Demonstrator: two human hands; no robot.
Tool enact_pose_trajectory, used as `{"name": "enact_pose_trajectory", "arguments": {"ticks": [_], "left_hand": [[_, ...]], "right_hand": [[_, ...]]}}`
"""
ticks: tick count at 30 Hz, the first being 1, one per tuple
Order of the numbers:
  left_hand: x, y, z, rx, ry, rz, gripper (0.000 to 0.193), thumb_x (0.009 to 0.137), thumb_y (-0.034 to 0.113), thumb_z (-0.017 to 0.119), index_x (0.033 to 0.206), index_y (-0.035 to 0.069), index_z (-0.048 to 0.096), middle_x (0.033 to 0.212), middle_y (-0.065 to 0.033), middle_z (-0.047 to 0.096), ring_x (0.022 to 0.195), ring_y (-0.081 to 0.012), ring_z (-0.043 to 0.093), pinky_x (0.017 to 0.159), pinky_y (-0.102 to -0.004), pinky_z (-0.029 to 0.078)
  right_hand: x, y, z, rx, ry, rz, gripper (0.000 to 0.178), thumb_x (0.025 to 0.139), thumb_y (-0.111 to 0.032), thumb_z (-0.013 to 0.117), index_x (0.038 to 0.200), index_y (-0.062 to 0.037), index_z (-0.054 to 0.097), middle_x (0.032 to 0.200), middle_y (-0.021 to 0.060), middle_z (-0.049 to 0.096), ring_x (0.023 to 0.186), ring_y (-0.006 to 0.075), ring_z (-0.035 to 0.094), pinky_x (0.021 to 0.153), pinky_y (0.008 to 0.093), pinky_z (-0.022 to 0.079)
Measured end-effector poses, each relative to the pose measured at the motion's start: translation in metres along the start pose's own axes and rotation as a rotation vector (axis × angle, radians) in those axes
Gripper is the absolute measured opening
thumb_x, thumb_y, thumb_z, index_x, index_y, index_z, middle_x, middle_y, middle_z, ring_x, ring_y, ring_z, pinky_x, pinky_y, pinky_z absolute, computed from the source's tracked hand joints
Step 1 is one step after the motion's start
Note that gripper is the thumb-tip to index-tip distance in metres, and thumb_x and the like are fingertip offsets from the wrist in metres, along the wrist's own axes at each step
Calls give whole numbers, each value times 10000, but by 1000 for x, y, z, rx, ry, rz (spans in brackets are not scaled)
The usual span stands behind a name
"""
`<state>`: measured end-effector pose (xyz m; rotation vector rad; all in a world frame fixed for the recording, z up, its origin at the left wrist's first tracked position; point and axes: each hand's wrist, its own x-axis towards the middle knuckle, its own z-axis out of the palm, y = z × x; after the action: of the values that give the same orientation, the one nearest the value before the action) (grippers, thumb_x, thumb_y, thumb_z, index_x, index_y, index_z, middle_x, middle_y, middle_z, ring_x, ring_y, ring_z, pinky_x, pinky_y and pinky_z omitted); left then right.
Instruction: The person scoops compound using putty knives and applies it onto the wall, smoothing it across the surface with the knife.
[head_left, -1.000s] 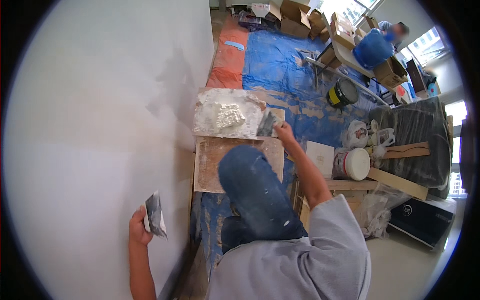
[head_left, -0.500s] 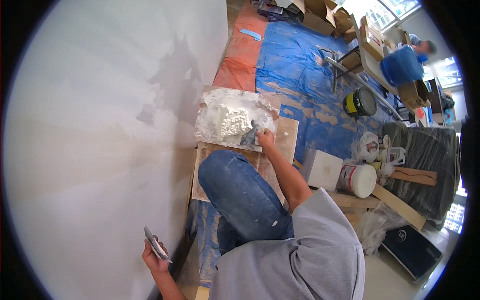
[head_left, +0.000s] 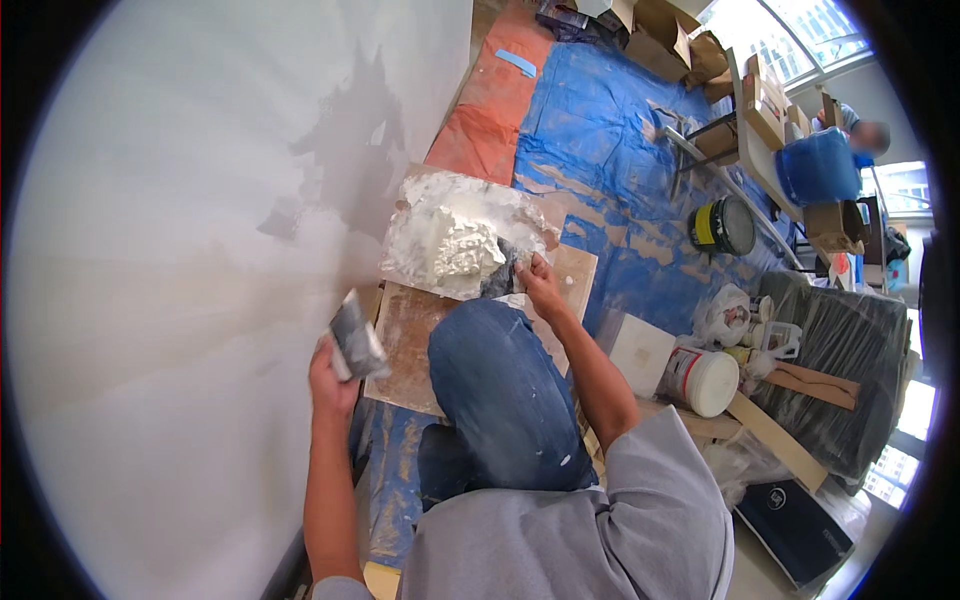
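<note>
1. White compound [head_left: 467, 247]: one lumpy mound, heaped mid-board on the smeared board [head_left: 408, 235]; lower right side partly covered by a blade.
2. Right hand [head_left: 540, 283]: thumb and fingers pinching the right scraper [head_left: 497, 272], blade at the mound's edge; handle largely hidden by the fingers.
3. Left hand [head_left: 332, 378]: fingers closed around the left scraper [head_left: 356, 340], grey blade raised in front of the wall [head_left: 180, 300] (slightly blurred; whether it touches the wall cannot be told).
4. Wooden platform [head_left: 400, 340]: bears the board; middle hidden by a denim-covered knee [head_left: 500, 370].
5. Edges: wall close along the board's left; platform corner showing past the board at right; blue sheeting [head_left: 590, 110] spreading beyond, orange sheet [head_left: 490, 110] beside it.
6. White tub [head_left: 712, 384]: lying on its side, red-and-white label, print too small to make out; white box [head_left: 637, 352] just beside.
7. Black bucket [head_left: 724, 226]: yellow label, wording indistinct.
8. Dark box [head_left: 795, 530]: pale round emblem, small lettering at one edge.
</note>
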<state>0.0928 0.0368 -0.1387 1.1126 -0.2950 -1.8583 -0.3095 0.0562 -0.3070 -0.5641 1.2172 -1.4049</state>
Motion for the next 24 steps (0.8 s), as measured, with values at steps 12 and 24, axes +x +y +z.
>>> {"name": "enact_pose_trajectory", "arguments": {"ticks": [12,24], "left_hand": [[95,-100,177,5,159,12,331,1045,207,472,1331,44,504,1228,-106,606,1044,-257,654,854,-422,564],[-4,-22,197,-43,46,143,293,1033,216,499,1289,74,524,1156,-77,643,968,-234,665,761,-431,548]], "right_hand": [[-51,-191,103,-920,-96,-796,317,876,9,668,1188,-42,657,1157,169,713,1059,339,693,797,391,564],[-98,-201,80,-1227,25,-978,259,884,32,575,1100,-66,680,1083,129,718,900,281,716,756,387,575]]}}
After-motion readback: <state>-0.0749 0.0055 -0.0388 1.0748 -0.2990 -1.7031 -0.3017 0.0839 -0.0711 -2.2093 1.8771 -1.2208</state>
